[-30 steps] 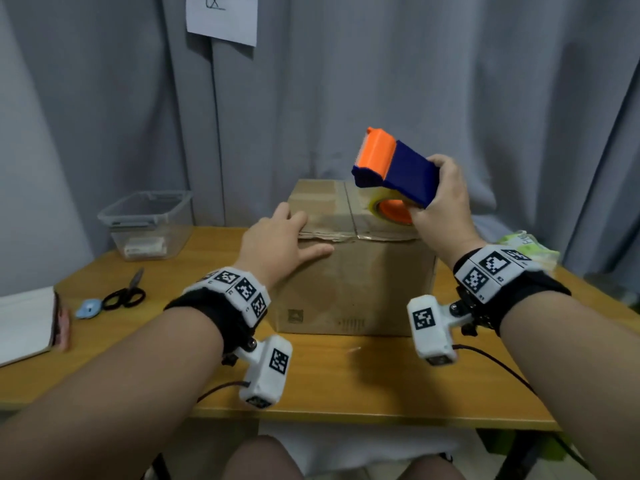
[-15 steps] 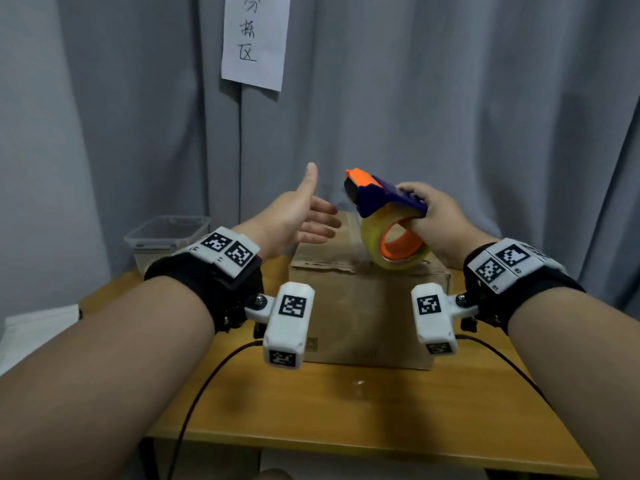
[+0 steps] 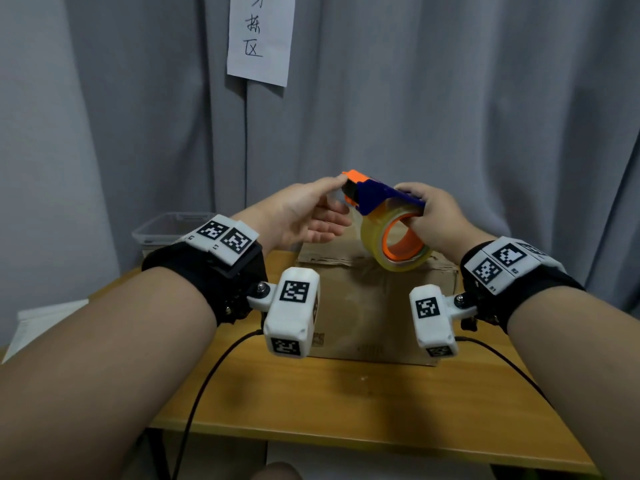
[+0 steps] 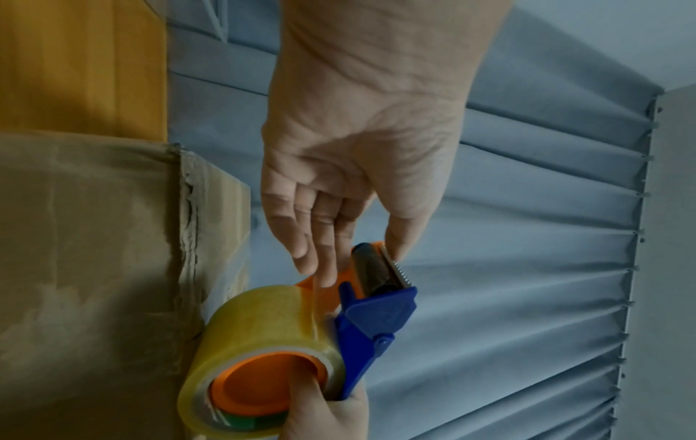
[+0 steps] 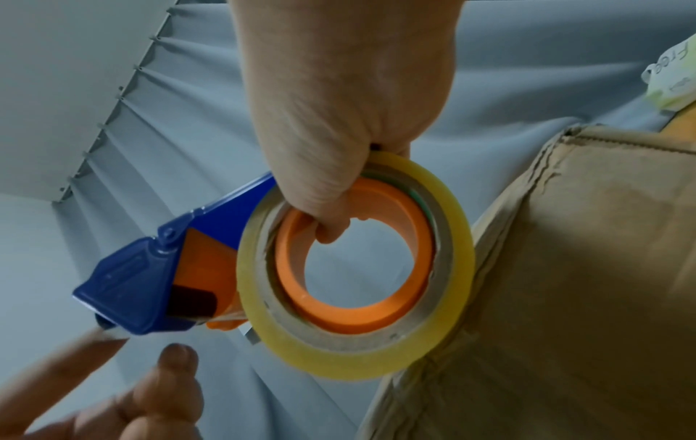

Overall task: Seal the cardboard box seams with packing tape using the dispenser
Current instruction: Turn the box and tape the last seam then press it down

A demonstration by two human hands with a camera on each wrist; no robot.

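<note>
A blue and orange tape dispenser (image 3: 377,195) with a clear tape roll (image 3: 372,237) is held in the air above the cardboard box (image 3: 374,306). My right hand (image 3: 436,216) grips it, with fingers hooked through the orange core (image 5: 357,312). My left hand (image 3: 311,216) is at the dispenser's front end. Its thumb (image 4: 395,238) touches the serrated cutter, and its straight fingers (image 4: 320,262) lie beside the tape strand under the roller. In the right wrist view the left hand's fingers (image 5: 177,357) are a little apart from the dispenser (image 5: 132,285). The box's top flaps lie down.
The box stands on a wooden table (image 3: 346,403) in front of a grey curtain with a paper sign (image 3: 259,36). A clear plastic container (image 3: 166,226) is at the back left and white paper (image 3: 45,317) at the far left. A green-white packet (image 5: 670,77) lies behind the box.
My left hand has lifted off the box top and come to the dispenser's cutter end. The right hand has turned the dispenser so the roll hangs below. The head view has tilted upward.
</note>
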